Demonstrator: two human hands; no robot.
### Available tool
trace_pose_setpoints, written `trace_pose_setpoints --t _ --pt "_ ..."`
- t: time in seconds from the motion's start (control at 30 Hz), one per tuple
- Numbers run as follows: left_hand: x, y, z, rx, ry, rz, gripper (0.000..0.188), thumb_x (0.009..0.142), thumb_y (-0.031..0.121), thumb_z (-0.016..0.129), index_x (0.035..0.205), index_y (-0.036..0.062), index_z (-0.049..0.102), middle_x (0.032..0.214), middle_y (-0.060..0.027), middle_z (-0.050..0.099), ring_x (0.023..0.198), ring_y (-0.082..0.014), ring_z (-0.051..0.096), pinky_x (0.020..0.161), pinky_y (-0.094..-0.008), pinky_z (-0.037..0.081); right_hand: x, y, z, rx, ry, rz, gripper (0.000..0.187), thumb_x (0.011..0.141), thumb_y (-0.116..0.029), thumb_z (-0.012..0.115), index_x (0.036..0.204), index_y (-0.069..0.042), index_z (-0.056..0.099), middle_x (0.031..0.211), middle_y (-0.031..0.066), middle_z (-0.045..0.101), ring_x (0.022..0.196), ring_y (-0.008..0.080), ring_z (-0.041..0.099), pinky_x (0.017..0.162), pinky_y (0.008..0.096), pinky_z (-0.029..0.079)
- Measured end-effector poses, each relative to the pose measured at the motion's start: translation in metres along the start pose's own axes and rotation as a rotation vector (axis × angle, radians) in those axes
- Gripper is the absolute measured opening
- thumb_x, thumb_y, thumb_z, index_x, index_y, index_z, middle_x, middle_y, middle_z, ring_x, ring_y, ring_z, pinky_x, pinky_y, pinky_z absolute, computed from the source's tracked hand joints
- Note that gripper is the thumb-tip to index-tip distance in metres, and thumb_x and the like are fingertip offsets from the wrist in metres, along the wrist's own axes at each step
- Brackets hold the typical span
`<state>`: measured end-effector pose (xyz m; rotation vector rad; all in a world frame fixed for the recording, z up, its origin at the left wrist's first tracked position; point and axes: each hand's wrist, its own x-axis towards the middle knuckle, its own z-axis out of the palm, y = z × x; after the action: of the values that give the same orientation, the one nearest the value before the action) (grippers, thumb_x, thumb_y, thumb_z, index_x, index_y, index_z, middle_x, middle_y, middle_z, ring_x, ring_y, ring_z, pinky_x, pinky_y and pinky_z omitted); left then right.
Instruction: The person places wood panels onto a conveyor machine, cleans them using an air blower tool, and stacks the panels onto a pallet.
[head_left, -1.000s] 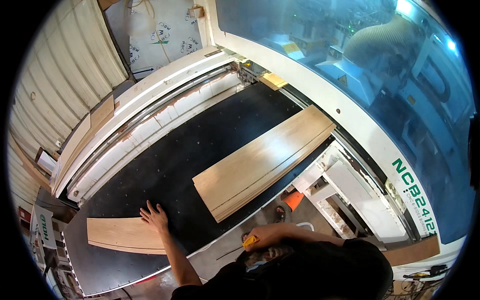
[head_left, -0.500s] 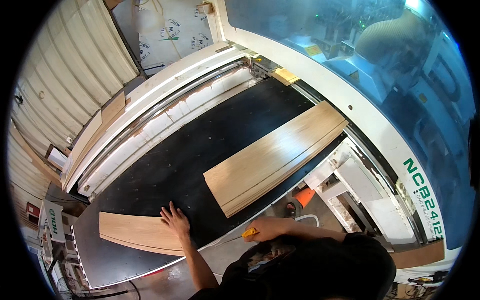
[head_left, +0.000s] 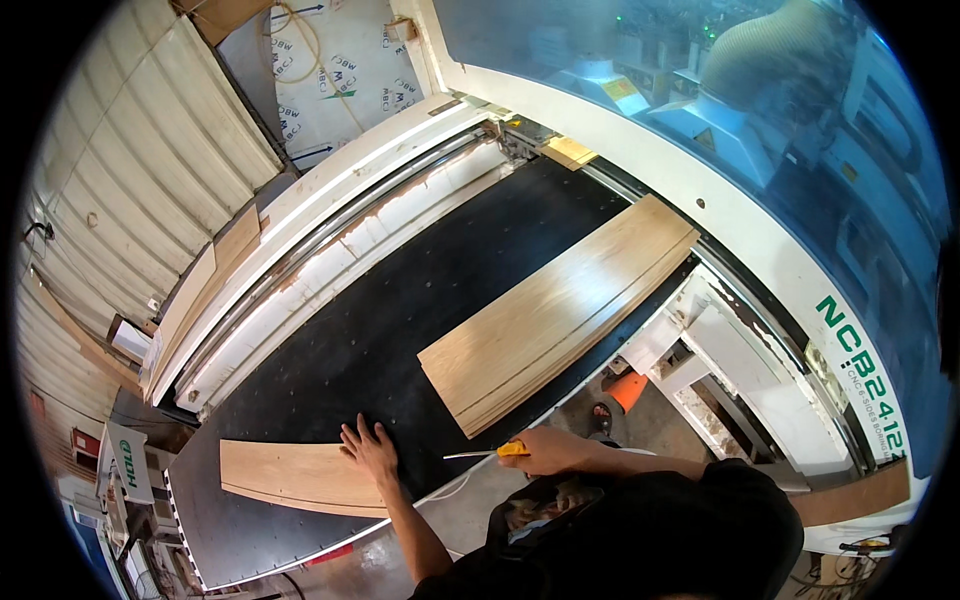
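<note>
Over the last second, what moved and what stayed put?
The left hand stays flat on the end of the smaller wood panel; no clear shift on the black bed. The right hand still grips a yellow-handled tool. The large plank is unmoved.

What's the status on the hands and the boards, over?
Left hand flat on small wooden board, fingers spread. Right hand grips yellow-handled tool. Large board lies apart on black machine bed. Nothing between them.
</note>
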<state>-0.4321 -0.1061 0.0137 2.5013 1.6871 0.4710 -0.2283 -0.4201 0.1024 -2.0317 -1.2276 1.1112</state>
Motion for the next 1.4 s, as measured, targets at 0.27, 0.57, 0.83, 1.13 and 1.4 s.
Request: trace_pose_setpoints --t 0.27,0.57,0.83,1.13,1.4 --pt "0.000 -0.004 0.003 -0.011 0.032 0.023 0.055 0.100 0.043 0.051 0.147 0.0159 0.051 0.158 -0.0264 0.035 0.147 -0.0427 0.030 0.121 -0.0592 0.016 -0.014 0.002 -0.006 -0.008 0.008 0.004 0.052 0.095 -0.050 0.063 0.114 -0.002 0.069 0.099 0.0248 0.072 0.094 0.0413 0.068 0.084 0.0460 0.053" --pt "0.003 -0.006 0.005 -0.147 0.028 0.006 0.052 0.102 0.044 0.052 0.143 0.0134 0.055 0.154 -0.0236 0.042 0.145 -0.0401 0.035 0.120 -0.0560 0.020 -0.024 -0.002 -0.011 0.010 -0.021 0.034 0.052 0.096 -0.052 0.061 0.116 -0.005 0.069 0.096 0.0198 0.074 0.093 0.0378 0.070 0.085 0.0438 0.054" --pt "-0.060 0.115 -0.080 -1.281 -0.173 0.128 0.045 0.108 0.033 0.047 0.138 0.0010 0.057 0.142 -0.0125 0.056 0.134 -0.0236 0.048 0.111 -0.0392 0.036 -0.028 -0.015 -0.018 0.038 0.001 -0.123 0.058 0.095 -0.053 0.062 0.114 0.001 0.068 0.105 0.0264 0.070 0.097 0.0407 0.068 0.085 0.0457 0.053" --pt "-0.055 0.145 -0.085 -1.197 0.031 0.284 0.039 0.104 0.022 0.056 0.136 0.0001 0.056 0.135 -0.0135 0.058 0.130 -0.0248 0.051 0.109 -0.0354 0.037 -0.012 -0.010 -0.045 0.051 0.363 -0.093 0.052 0.097 -0.049 0.062 0.107 0.001 0.070 0.090 0.0254 0.070 0.089 0.0435 0.068 0.080 0.0492 0.054" --pt "0.015 0.171 -0.098 -1.111 -0.168 0.277 0.041 0.101 0.025 0.062 0.136 0.0031 0.057 0.141 -0.0131 0.056 0.132 -0.0240 0.050 0.105 -0.0369 0.041 -0.029 0.088 -0.200 -0.055 1.008 0.330 0.041 0.097 -0.034 0.064 0.124 -0.003 0.062 0.091 0.0243 0.071 0.087 0.0442 0.069 0.076 0.0509 0.056"
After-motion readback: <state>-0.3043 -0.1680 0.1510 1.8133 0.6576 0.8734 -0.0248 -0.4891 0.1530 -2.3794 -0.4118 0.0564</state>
